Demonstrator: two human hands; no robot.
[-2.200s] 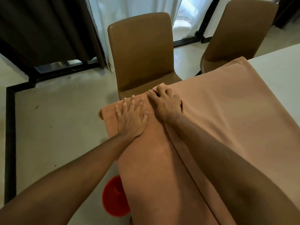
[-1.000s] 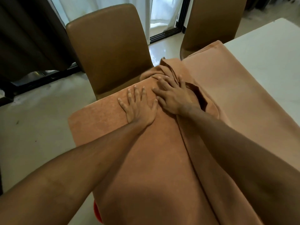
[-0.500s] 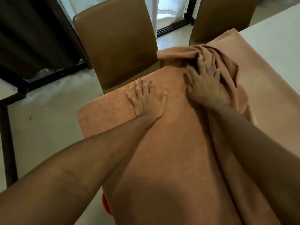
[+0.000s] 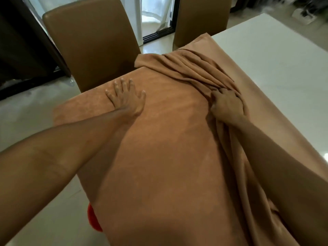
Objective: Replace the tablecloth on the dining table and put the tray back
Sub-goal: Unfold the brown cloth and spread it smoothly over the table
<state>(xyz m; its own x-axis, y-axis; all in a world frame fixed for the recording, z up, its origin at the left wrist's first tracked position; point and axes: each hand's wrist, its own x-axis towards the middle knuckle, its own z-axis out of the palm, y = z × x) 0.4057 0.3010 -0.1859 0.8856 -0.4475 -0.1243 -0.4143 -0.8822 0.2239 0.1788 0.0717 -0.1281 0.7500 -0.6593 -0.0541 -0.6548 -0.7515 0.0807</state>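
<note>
While the left grip lies flat on the tablecloth, fingers straight and spread wide, palm down, the right grip is curled, holding a bunch of the same cloth. Tablecloth: tan, spread smooth under the left grip, covering the left part of the desk and hanging over its edge. Gathered folds run from the right grip toward the far edge. White desk top is bare to the right of the cloth. Two brown chairs on the far side: one just beyond the left grip, the other further right. Red-orange object on the floor, partly hidden by the cloth overhang; can't tell what it is.
</note>
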